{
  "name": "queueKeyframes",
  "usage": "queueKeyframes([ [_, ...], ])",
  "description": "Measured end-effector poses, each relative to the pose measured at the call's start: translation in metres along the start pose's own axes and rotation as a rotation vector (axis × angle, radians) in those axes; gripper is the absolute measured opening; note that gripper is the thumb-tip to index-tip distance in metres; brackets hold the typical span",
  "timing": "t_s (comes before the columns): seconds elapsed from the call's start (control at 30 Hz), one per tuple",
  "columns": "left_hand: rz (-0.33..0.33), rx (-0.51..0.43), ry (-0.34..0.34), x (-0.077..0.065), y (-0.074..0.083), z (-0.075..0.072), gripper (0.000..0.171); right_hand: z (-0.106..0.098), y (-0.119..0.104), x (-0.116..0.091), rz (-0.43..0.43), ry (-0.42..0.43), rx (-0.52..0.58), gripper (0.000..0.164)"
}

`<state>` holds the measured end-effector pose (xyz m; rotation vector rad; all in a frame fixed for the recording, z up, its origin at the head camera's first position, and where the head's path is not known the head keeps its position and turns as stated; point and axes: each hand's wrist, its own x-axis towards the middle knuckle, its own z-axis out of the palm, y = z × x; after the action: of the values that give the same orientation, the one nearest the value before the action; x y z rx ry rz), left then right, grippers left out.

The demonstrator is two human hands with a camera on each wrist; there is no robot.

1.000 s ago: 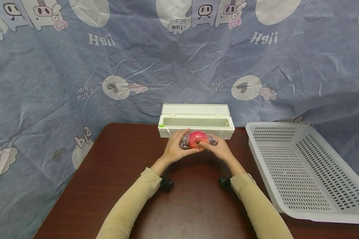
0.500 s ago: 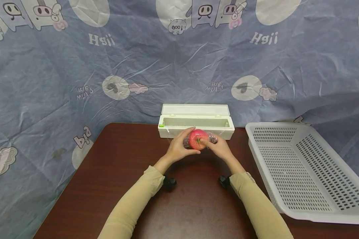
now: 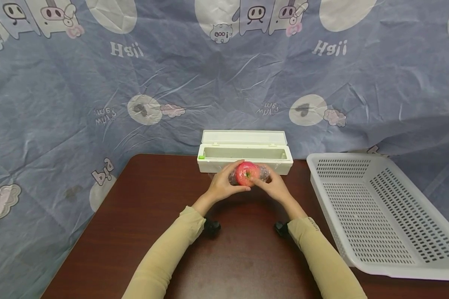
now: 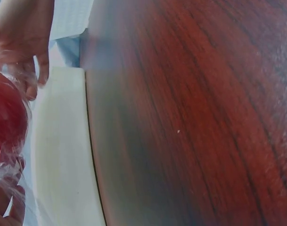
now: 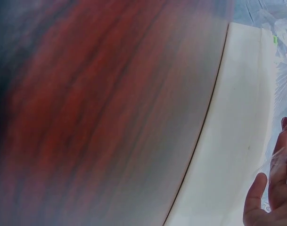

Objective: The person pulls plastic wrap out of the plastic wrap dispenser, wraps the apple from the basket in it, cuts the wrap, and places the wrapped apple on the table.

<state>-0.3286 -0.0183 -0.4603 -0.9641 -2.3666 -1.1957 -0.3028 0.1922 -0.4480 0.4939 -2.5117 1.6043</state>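
Note:
A red apple is held between both hands, in front of the white box. Clear plastic wrap covers it and bunches out at its sides. On the apple's left, my left hand grips it with fingers behind and thumb below. From the right, my right hand holds it, thumb at the stem side and fingers behind in the wrap. In the left wrist view the apple hangs at the left edge, above the table. Part of the right hand shows at the right edge of the right wrist view.
Behind the hands stands a long white box with its lid raised and a green piece at its left end. A white perforated basket lies at the right. The dark red-brown table ends at a patterned blue cloth.
My left hand has shifted slightly right and closer round the apple. The apple has turned a little, so its stem shows more. The right hand has barely moved.

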Motion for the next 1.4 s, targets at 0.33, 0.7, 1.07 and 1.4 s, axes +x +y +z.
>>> queueKeyframes([
  [0.33,-0.033,-0.042,-0.031,0.003,-0.001,-0.006,0.086,-0.001,-0.019,-0.007,-0.019,-0.008,-0.021,0.080],
  [0.7,-0.037,-0.080,-0.060,0.001,0.000,-0.009,0.086,0.001,0.014,0.003,-0.094,-0.051,0.067,0.091],
  [1.07,-0.078,-0.127,-0.059,-0.002,0.007,-0.013,0.081,-0.005,-0.007,-0.005,-0.061,-0.062,0.038,0.082],
  [1.4,-0.156,-0.130,-0.056,-0.008,0.007,-0.013,0.073,-0.003,-0.024,-0.015,-0.054,-0.058,0.042,0.074],
])
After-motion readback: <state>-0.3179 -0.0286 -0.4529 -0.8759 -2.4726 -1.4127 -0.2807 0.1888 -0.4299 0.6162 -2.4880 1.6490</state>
